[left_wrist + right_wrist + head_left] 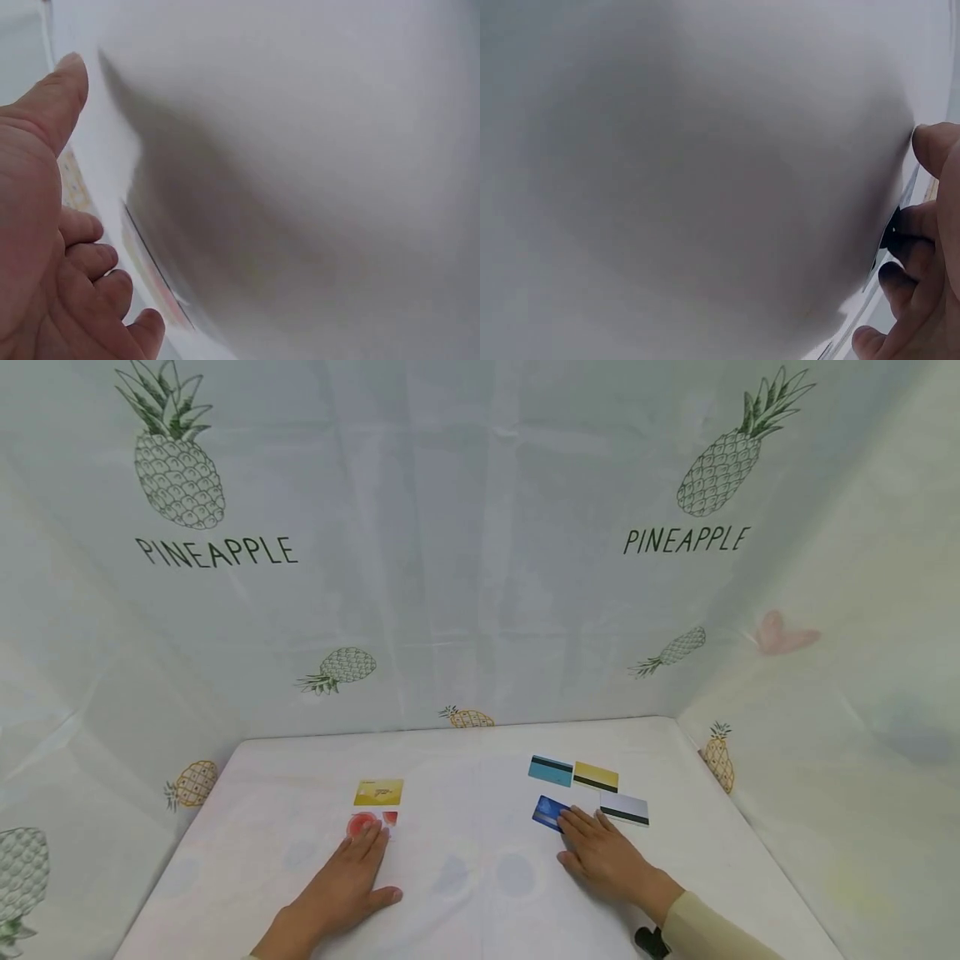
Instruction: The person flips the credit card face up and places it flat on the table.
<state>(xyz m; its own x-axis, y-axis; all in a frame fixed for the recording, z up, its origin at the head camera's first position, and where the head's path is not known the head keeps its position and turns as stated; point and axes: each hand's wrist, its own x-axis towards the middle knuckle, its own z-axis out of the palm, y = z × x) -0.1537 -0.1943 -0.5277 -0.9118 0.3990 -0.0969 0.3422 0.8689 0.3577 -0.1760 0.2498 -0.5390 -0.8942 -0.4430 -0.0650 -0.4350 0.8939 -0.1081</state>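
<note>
My left hand [341, 881] lies over a red and white card [391, 817], its straight fingers resting on it and covering its lower part. Directly above that card lies a gold card [378, 792]. On the right, my right hand [603, 853] touches the right end of a blue card [548, 811] with extended fingertips. Behind it are a teal card [551, 773] and a yellow card [596, 775], both with black stripes. A silver card [626, 808] with a black stripe lies just right of the right fingers. In the left wrist view, a card's edge [155, 266] shows beside the fingers.
White cloth covers the table [465, 827]. A pineapple-printed cloth [450, 568] hangs behind and at both sides. Something small and black [651, 942] sits beside the right sleeve [708, 931].
</note>
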